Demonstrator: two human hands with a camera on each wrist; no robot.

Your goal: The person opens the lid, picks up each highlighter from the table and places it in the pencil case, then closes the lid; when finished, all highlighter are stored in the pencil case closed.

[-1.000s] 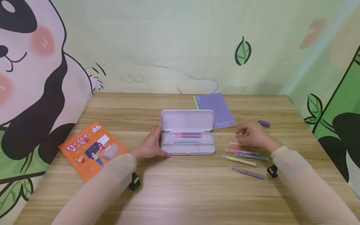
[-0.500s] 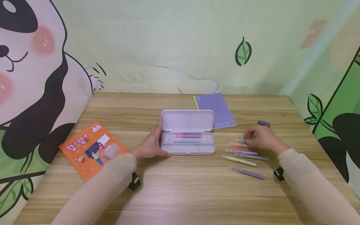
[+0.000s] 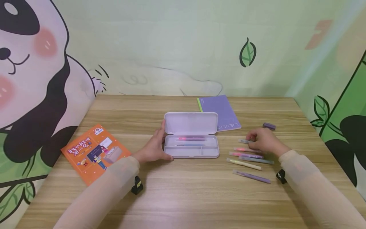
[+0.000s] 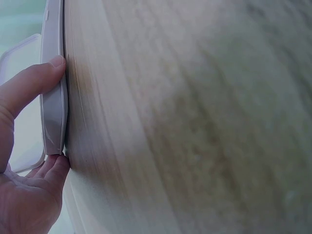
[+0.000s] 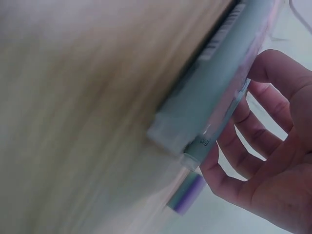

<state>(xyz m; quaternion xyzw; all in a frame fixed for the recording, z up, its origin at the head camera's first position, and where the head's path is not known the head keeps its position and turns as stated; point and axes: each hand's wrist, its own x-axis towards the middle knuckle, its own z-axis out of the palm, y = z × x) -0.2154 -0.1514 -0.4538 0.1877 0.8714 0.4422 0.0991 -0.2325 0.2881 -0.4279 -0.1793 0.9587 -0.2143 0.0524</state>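
Observation:
An opened white pencil case (image 3: 210, 152) stands mid-table, its lid raised at the back. In it lie a pink-and-purple pen (image 3: 194, 138) and a slim light-blue pen (image 3: 190, 145). My left hand (image 3: 152, 144) grips the case's left end; in the left wrist view the thumb (image 4: 41, 80) presses the front wall and the other fingers lie round the end. My right hand (image 3: 264, 140) pinches a grey-green pen (image 3: 243, 141), thumb and fingers at its barrel. The pen's far part is hidden under the hand. A pale-green pen (image 5: 209, 83) with a barcode lies close by in the right wrist view.
Several highlighter-like pens, among them a yellow pen (image 3: 244, 164) and a purple pen (image 3: 251, 176), lie right of the case. A dark purple roll-like object (image 3: 269, 126) is beyond the right hand. A purple notebook (image 3: 220, 109) lies behind; an orange book (image 3: 97, 151) lies left.
My right hand has shifted right over the pens, and the grey-green pen now shows at its fingertips, slightly farther from the pink-tipped pen. My left hand stays on the pencil case.

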